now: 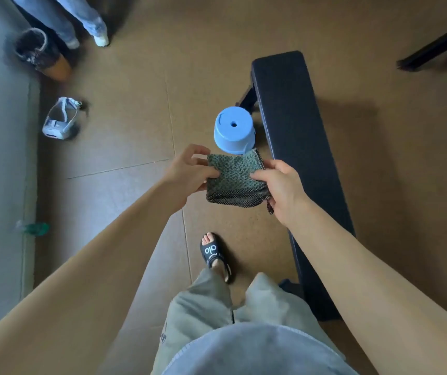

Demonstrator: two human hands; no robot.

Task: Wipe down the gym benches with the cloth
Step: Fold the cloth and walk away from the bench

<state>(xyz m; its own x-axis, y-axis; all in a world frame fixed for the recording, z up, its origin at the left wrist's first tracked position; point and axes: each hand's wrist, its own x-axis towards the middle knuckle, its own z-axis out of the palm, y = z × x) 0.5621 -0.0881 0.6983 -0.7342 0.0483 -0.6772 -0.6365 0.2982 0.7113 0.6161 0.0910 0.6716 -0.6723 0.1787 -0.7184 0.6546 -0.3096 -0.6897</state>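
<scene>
Beside the black gym bench (295,125), both the left hand (189,171) and right hand (281,185) pinched the folded green cloth (234,177), probably soft, light, best gripped by its edges.

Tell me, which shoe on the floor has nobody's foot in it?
The white sneaker lying tipped over near the grey mat. The black sandal has toes showing, and the white shoes at the top are worn under jeans.

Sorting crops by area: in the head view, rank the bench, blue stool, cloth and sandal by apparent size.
1. bench
2. cloth, held nearer the camera, and stool look alike; no ranking.
3. sandal
</scene>
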